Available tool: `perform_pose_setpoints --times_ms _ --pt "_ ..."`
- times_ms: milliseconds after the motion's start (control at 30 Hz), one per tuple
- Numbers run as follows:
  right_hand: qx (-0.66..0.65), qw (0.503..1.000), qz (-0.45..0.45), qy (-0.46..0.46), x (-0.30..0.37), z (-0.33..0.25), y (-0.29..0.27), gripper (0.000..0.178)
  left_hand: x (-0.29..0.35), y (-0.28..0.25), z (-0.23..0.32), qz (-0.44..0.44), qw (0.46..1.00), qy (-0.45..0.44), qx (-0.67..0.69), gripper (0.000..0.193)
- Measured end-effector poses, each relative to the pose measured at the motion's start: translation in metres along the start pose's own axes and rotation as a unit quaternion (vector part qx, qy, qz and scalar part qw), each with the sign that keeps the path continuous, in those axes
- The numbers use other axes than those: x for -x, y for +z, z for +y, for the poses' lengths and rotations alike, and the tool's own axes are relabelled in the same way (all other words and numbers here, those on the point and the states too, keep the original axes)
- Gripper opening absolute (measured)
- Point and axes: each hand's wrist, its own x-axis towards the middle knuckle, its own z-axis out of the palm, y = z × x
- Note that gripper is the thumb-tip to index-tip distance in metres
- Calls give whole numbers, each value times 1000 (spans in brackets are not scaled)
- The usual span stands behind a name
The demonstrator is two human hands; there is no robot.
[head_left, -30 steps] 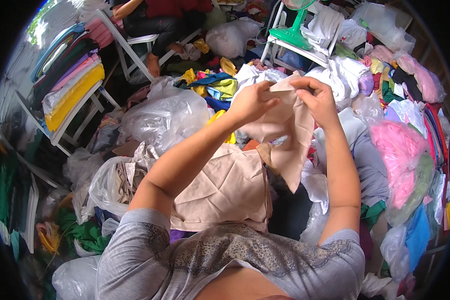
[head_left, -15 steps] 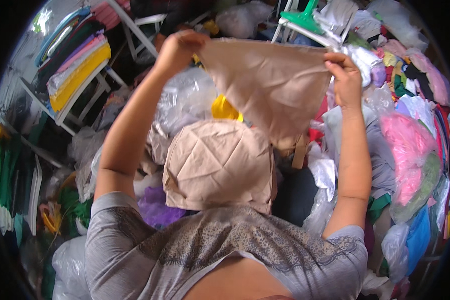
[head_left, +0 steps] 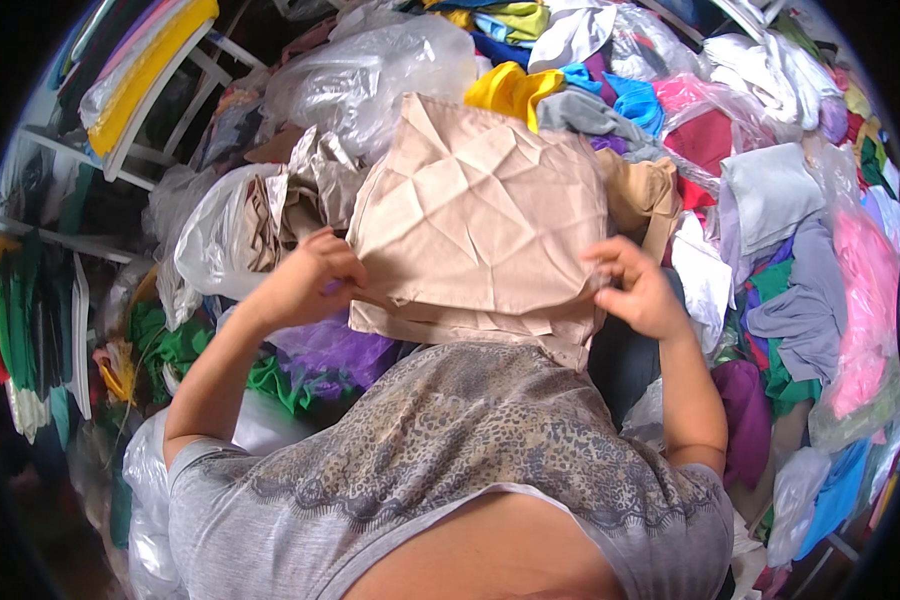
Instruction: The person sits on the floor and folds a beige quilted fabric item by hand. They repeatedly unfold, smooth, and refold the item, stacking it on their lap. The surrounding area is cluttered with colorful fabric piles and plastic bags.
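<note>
A beige cloth piece (head_left: 480, 215), marked with crossing fold creases, is spread over other beige cloth (head_left: 440, 325) on my lap. The lower cloth shows below its near hem. At the left end of that hem, my left hand (head_left: 315, 278) is closed with its fingertips on the cloth's edge. My right hand (head_left: 642, 292) pinches the opposite edge at the right, its fingertips slightly blurred. The far part of the cloth lies wrinkled, away from me.
Heaped around me are coloured fabrics and clear plastic bags (head_left: 375, 75). A yellow cloth (head_left: 515, 92) lies beyond my lap, purple fabric (head_left: 335, 355) to the left, and a bagged pink bundle (head_left: 860, 310) at right. Folded cloths (head_left: 155, 75) are stacked on a white rack (head_left: 170, 110) at far left.
The beige cloth, held up and stretched between both hands, has come down toward me onto the beige cloth on my lap. Both hands have moved nearer, and the view has tilted lower.
</note>
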Motion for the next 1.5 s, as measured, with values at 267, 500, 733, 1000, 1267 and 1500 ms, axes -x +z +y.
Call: perform_pose_setpoints --times_ms 267,500,733,1000,1267,1500 --pt "373 920 -108 -43 40 2 28 64 12 97 9 6 973 50 -225 86" --pt "394 916 -62 -51 32 23 26 42 -12 80 -4 27 996 -4 -86 52" --pt "10 993 66 102 -9 44 7 26 -64 26 -18 -87 971 -132 178 27" --pt "305 946 -76 -73 17 34 13 41 -15 84 28 36 971 39 -233 92" --pt "507 846 -8 -164 29 39 42 49 -22 115 9 113 979 22 -167 75" --pt "231 973 29 -11 2 36 13 24 -58 41 -9 -49 998 -45 10 37"
